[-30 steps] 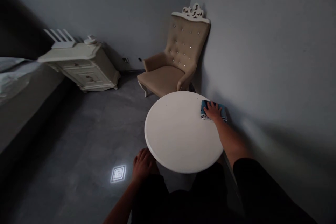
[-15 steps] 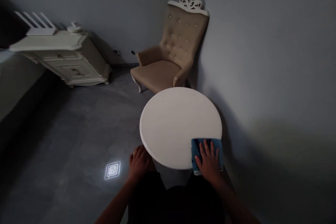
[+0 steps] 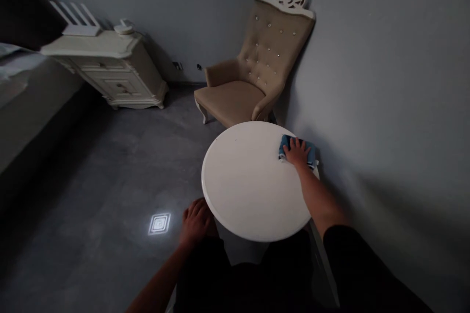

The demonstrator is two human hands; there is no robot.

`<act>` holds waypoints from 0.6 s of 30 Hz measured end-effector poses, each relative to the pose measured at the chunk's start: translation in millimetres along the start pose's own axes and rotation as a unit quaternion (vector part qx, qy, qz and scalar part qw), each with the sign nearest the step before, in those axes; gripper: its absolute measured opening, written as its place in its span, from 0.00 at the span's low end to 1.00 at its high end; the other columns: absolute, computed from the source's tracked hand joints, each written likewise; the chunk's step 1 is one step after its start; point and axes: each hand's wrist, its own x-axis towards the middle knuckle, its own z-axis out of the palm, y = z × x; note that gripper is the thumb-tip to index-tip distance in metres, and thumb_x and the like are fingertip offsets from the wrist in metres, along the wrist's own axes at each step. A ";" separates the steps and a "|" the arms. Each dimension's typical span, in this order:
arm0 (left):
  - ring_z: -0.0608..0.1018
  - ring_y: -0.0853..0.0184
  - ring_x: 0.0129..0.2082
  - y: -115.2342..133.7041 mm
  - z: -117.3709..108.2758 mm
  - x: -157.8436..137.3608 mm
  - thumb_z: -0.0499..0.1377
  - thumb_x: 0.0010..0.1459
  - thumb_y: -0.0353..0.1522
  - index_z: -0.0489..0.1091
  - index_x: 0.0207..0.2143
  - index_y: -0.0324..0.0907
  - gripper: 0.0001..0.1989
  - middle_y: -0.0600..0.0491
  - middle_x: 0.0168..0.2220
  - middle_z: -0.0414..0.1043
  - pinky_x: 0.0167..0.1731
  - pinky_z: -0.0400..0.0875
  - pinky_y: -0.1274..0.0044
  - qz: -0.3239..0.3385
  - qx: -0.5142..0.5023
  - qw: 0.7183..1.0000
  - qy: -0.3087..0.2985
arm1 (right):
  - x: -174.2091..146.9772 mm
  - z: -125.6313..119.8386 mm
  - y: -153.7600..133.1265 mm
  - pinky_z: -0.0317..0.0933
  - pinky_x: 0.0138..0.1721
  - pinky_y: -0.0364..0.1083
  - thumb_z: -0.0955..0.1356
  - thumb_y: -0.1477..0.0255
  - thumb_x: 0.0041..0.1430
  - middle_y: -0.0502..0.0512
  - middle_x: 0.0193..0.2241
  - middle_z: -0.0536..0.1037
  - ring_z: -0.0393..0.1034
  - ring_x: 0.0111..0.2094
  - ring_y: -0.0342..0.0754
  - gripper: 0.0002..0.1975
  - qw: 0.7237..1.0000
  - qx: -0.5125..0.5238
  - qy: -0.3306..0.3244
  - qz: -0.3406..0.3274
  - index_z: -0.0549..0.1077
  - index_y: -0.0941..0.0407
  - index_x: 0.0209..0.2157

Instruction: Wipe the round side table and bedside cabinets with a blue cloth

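Note:
My right hand [image 3: 296, 152] lies flat with its fingers spread on a folded blue cloth [image 3: 310, 155]. Beneath it is a round white table [image 3: 242, 181], and the cloth sits at the far right of its top, reaching over the rim on the wall side. My left hand [image 3: 196, 221] rests palm down on my left knee, just off the table's near left edge. Its fingers drape over the knee and hold nothing that I can see.
A tan tufted armchair [image 3: 235, 100] stands just behind the table. The grey wall [image 3: 382, 88] runs close along the right. A white cabinet [image 3: 121, 71] carries a router [image 3: 81, 29] at the back left. A patterned light [image 3: 159, 224] shines on the floor.
My right hand and the cloth have moved from the table's near right edge away from me to its far right. My left hand stays on the knee. The view has turned slightly left.

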 end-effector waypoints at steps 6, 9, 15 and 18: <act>0.61 0.46 0.81 9.5 -7.7 8.2 0.57 0.75 0.38 0.76 0.73 0.48 0.27 0.43 0.76 0.72 0.78 0.54 0.49 0.010 0.005 0.999 -0.031 | 38.2 -7.2 -4.9 0.34 0.78 0.83 0.51 0.48 0.84 0.69 0.87 0.43 0.36 0.84 0.77 0.41 1.000 0.022 -0.014 -0.008 0.50 0.56 0.86; 0.60 0.43 0.81 14.0 -11.2 11.8 0.56 0.76 0.40 0.75 0.74 0.48 0.28 0.42 0.76 0.71 0.78 0.52 0.47 0.007 0.005 0.999 -0.051 | -15.4 11.4 -3.7 0.36 0.80 0.81 0.52 0.49 0.84 0.66 0.87 0.44 0.37 0.85 0.76 0.41 0.999 -0.001 0.014 -0.037 0.52 0.57 0.85; 0.60 0.41 0.79 22.8 -16.3 19.4 0.58 0.74 0.41 0.80 0.70 0.49 0.26 0.38 0.73 0.73 0.76 0.51 0.45 0.019 0.010 0.997 -0.078 | -215.3 79.0 -6.2 0.37 0.83 0.78 0.52 0.44 0.79 0.49 0.86 0.47 0.36 0.86 0.73 0.43 0.993 -0.034 0.040 -0.101 0.56 0.46 0.85; 0.67 0.40 0.74 27.6 -23.7 28.6 0.59 0.73 0.41 0.85 0.63 0.50 0.22 0.37 0.67 0.78 0.72 0.58 0.46 0.019 0.013 0.994 -0.106 | -300.5 113.9 -11.3 0.37 0.85 0.77 0.55 0.41 0.75 0.37 0.85 0.49 0.33 0.87 0.67 0.42 0.992 -0.031 0.021 -0.117 0.49 0.33 0.85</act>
